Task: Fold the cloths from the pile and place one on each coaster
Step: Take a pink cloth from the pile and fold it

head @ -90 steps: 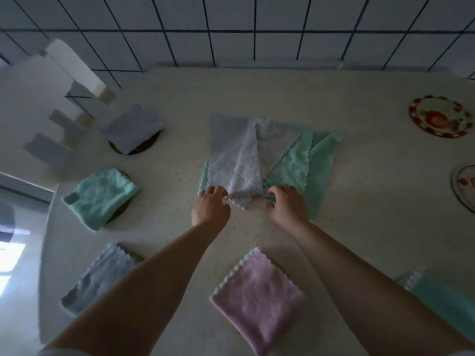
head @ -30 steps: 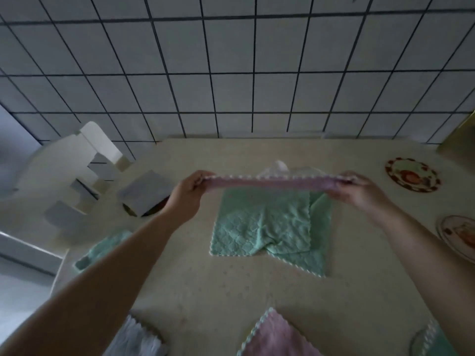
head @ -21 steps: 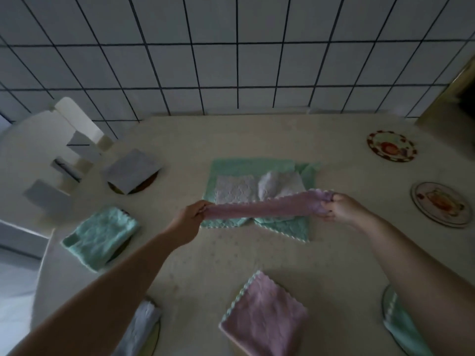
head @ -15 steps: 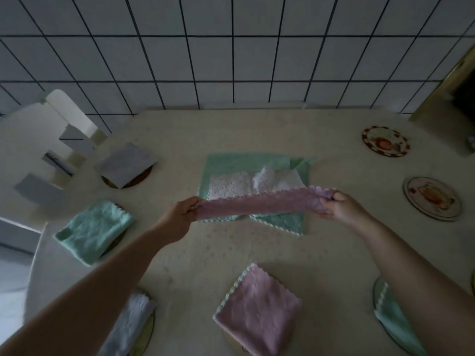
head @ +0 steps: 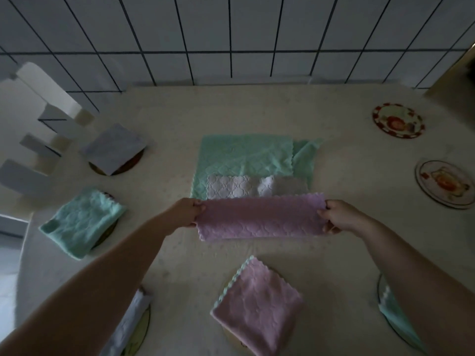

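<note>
The left hand (head: 185, 213) and the right hand (head: 339, 219) hold a pink cloth (head: 259, 219) stretched between them as a long horizontal band, folded once along its length. The fingers (head: 199, 204) of the left hand pinch the band's left end; the fingers (head: 324, 214) of the right hand pinch its right end. The scalloped edge of the band faces away from the person, and the folded edge faces toward the person. Whether the band touches the worktop (head: 347, 176) or hangs just above it cannot be told.

Just beyond the band lies the pile (head: 246, 160): a mint-green cloth spread flat, with a white cloth (head: 228, 186) and a grey cloth (head: 290, 186) partly visible on its near edge.

Folded cloths already rest on coasters around the person:
- a grey folded cloth (head: 113, 148) at far left, on a dark coaster (head: 133, 163);
- a mint-green folded cloth (head: 82, 224) at left;
- a white folded cloth (head: 128, 322) at near left, partly hidden by the left forearm;
- a pink folded cloth (head: 257, 307) at near centre;
- a mint-green folded cloth (head: 395, 317) at near right, partly hidden by the right forearm.

Two bare coasters stand at the right of the worktop: a red-rimmed coaster (head: 398, 120) at the far right and a pale coaster (head: 445, 184) nearer the person. A tiled wall (head: 231, 34) backs the worktop.
</note>
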